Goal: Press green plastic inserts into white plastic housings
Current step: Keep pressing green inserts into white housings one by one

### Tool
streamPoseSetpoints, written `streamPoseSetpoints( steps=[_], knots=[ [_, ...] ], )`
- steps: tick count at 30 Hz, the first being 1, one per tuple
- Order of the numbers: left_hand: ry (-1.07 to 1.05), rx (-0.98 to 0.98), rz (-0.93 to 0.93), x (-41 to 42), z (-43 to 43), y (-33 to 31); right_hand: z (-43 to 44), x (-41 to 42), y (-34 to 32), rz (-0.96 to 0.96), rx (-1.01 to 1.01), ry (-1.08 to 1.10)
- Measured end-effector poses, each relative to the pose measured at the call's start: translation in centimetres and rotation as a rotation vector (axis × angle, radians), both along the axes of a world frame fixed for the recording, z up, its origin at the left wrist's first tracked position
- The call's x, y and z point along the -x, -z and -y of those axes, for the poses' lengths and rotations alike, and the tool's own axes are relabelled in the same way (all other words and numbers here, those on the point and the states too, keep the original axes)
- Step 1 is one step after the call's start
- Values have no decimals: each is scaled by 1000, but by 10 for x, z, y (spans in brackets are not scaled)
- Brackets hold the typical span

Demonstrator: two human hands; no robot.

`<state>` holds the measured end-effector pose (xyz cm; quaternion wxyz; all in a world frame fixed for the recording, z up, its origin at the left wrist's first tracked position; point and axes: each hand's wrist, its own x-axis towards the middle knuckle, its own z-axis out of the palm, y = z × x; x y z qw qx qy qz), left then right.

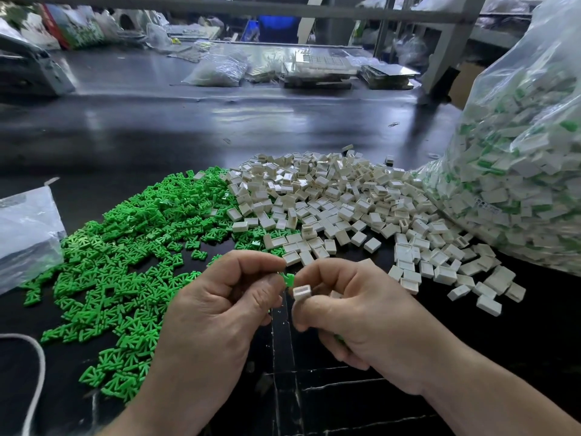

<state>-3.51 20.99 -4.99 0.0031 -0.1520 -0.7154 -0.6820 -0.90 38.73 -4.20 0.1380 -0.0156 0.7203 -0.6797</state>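
My left hand [220, 303] pinches a small green insert [288, 279] between thumb and forefinger. My right hand [352, 309] grips a white housing [301, 292] with its open slot facing the camera, just below and right of the insert; the two parts almost touch. A little more green shows under my right palm. A wide pile of loose green inserts [125, 247] covers the dark table to the left. A pile of empty white housings [345, 202] lies behind my hands and to the right.
A big clear bag of assembled white-and-green parts [518, 158] stands at the right. A flat plastic bag [25, 231] lies at the left edge and a white cord [39, 366] at the lower left. Bags and trays [317, 70] sit across the far table.
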Motion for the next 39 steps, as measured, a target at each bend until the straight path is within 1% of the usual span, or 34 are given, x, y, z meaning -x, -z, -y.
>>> streamPoseSetpoints(
  steps=[3,7,10,15,20,23,29,31,34,37,39],
  knots=[
    [-5,24,-14,0,0,0,0,-1,4,-71,-57,-2],
    [-14,56,-28,2,2,-1,-2,0,4,-113,-21,21],
    [-17,77,-36,1,2,-1,-2,0,2,-109,1,34],
    [-30,120,-58,-2,2,-2,0,-1,0,-90,-55,-4],
    [-42,172,-91,-1,3,-3,-2,-2,-2,-85,-44,-18],
    [-45,172,-96,-2,4,-2,-3,-3,-4,-99,-91,-54],
    [-45,233,-160,-2,3,0,-2,-2,-3,-110,-155,-33],
    [-15,172,-105,-2,4,-1,-2,-1,-4,-76,-72,-2],
    [89,32,28,-1,6,-2,-3,0,-7,38,110,49],
    [130,-118,172,0,5,-2,0,-1,-7,81,172,42],
    [214,-232,302,0,3,-2,3,-2,-7,86,213,11]
  ],
)
